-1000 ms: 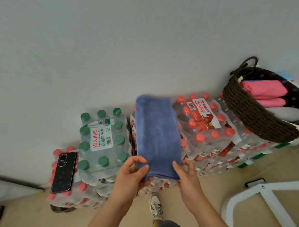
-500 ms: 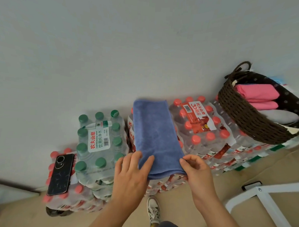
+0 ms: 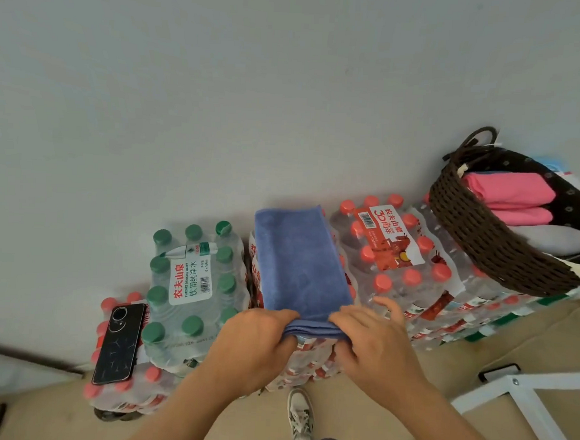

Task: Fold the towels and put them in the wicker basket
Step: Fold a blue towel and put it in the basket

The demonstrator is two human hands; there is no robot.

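A blue towel point(image 3: 298, 263), folded into a long strip, lies on stacked packs of water bottles and runs away from me toward the wall. My left hand point(image 3: 255, 343) grips its near left corner, and my right hand point(image 3: 373, 343) grips its near right corner, fingers curled under the layered edge. The dark brown wicker basket point(image 3: 487, 238) sits on the bottle packs at the right. Inside it lie folded pink towels point(image 3: 512, 191) and a grey towel point(image 3: 553, 239).
A black phone point(image 3: 118, 343) lies on a low red-capped pack at the left, beside a green-capped bottle pack point(image 3: 191, 282). Red-capped packs point(image 3: 396, 254) fill the space between towel and basket. A white metal frame point(image 3: 520, 399) stands at lower right. My shoe point(image 3: 301, 416) is on the floor.
Both hands have closed round the towel's near edge. The left hand lay flat on it half a second ago. The view has shifted slightly.
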